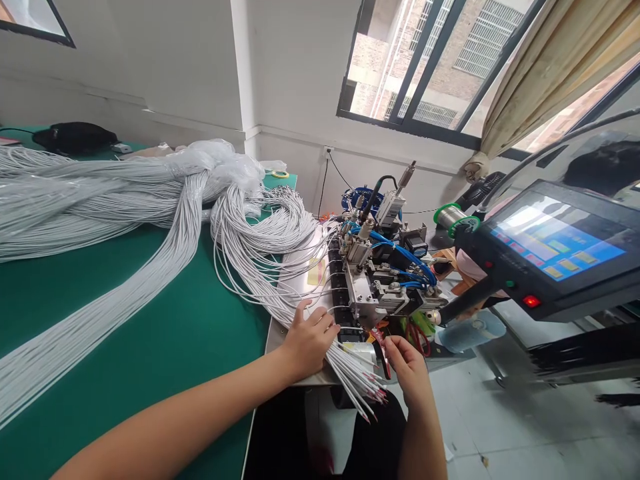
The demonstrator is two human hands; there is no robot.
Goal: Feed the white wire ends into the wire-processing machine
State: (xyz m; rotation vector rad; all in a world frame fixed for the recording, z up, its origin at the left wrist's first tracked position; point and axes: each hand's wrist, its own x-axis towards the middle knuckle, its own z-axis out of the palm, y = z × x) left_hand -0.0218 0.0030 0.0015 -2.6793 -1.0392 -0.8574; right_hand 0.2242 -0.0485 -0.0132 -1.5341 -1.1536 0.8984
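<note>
My left hand [307,337] rests curled on a bundle of thin grey cables [350,377] at the front edge of a metal plate [280,333], fingers pressing the wires down. The cable ends [373,400], with red tips, stick out toward me past the plate. My right hand [407,363] is beside them, pinching a small red-handled tool [383,350] near the black fixture row [340,293] of a small machine [380,273] with blue hoses.
Large bundles of grey cables [100,200] lie across the green table [150,347]. A touch-screen control box [555,250] stands on an arm at the right. A solder spool [450,217] sits behind the machine, and a window [440,67] is above.
</note>
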